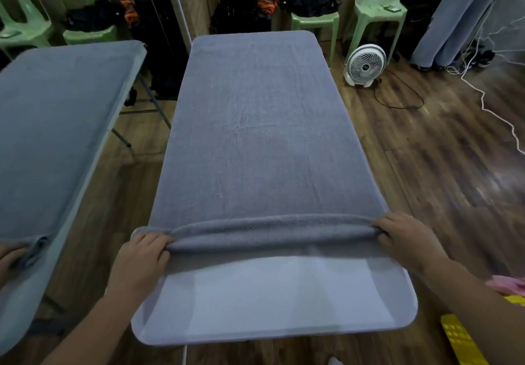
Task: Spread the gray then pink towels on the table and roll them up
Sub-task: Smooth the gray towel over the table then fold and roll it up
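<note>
A gray towel (255, 125) lies spread along the length of a narrow white table (272, 302). Its near end is turned into a thin roll (270, 231) running across the table. My left hand (142, 262) grips the left end of that roll with curled fingers. My right hand (406, 236) grips the right end the same way. The bare table top shows between the roll and the near edge. A bit of pink towel (511, 283) shows at the right edge, beyond my right forearm.
A second table with a gray towel (56, 125) stands to the left, with another person's hand (11, 256) at its near end. A white floor fan (365, 64) and cables lie on the wooden floor at the right. Green chairs (377, 3) line the back. A yellow crate (466, 339) sits bottom right.
</note>
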